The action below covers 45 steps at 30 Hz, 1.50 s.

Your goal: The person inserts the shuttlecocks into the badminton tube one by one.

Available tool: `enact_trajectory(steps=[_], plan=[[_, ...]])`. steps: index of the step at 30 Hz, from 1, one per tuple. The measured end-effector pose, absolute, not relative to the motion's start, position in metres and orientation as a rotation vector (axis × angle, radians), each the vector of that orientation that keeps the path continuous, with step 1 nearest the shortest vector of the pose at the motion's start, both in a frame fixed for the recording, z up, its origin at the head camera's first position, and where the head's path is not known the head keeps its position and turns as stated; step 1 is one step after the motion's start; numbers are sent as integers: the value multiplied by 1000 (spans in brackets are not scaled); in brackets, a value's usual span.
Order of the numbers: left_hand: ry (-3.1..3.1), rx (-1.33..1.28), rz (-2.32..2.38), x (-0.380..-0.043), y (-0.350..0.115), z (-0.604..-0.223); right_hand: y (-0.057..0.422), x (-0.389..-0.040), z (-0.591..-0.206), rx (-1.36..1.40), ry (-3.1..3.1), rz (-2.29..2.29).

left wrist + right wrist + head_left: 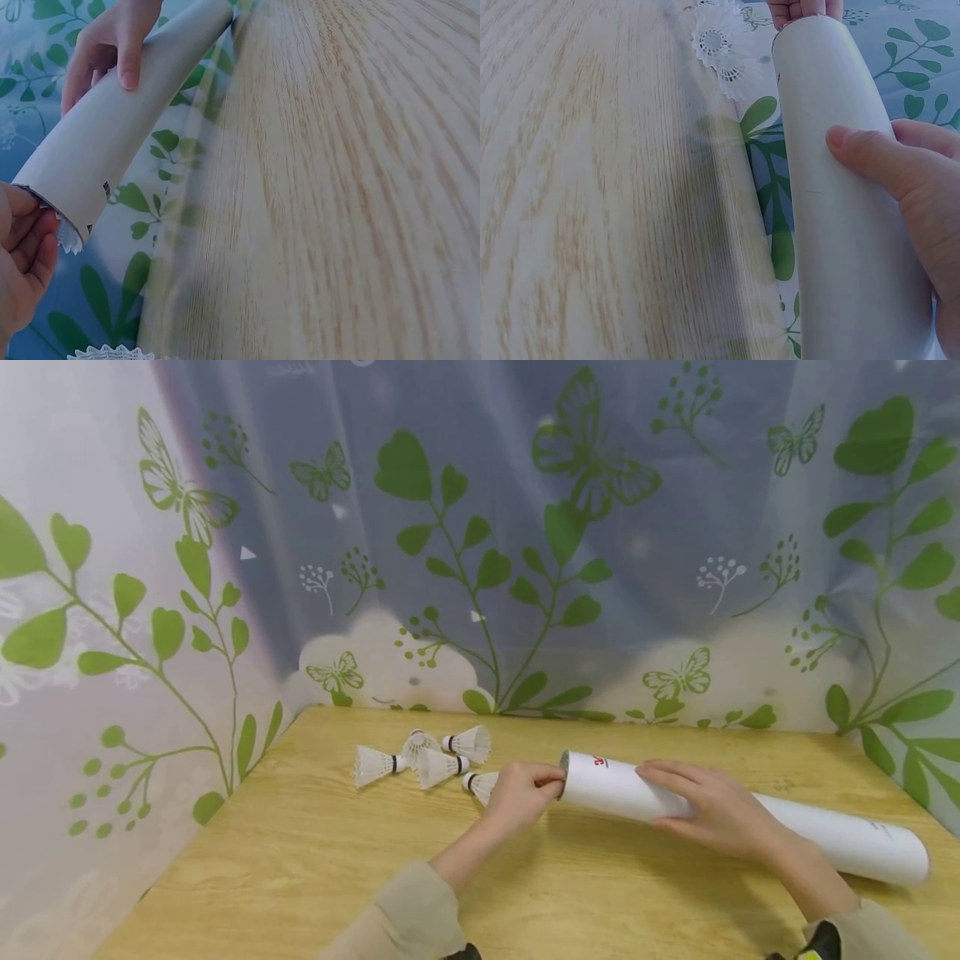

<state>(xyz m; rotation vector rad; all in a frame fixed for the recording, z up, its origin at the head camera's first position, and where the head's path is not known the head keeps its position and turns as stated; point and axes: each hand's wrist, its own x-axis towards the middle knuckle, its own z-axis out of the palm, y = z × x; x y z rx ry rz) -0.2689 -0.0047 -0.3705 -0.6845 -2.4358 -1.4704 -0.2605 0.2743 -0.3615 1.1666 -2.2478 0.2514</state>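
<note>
A long white shuttlecock tube (618,789) lies slantwise over the table, its near-left end raised off the wood. My right hand (712,806) grips it around the middle, thumb on one side and fingers on the other. At the tube's open mouth is my left hand (522,793), its curled fingertips partly hidden inside the rim. In the left wrist view the white skirt of a shuttlecock (70,238) shows in that mouth, pinched by the left fingers. Several white shuttlecocks (441,767) lie in a loose group left of the left hand.
The wooden table (300,868) runs back to a curtain (480,527) printed with green leaves and butterflies. One shuttlecock (480,787) lies right behind the left hand, partly covered by it.
</note>
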Motion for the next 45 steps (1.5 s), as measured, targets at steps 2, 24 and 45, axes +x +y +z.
enact_trajectory(steps=[2, 24, 45], plan=[[-2443, -679, -1468, -269, -5, -369, 274, -261, -360, 1163, -2248, 256], [-2507, -703, -1468, -265, -9, -368, 272, -261, -363, 1162, -2254, 268], [-2543, -554, -1450, -278, -90, -358, 274, -261, -360, 1167, -2216, 251]])
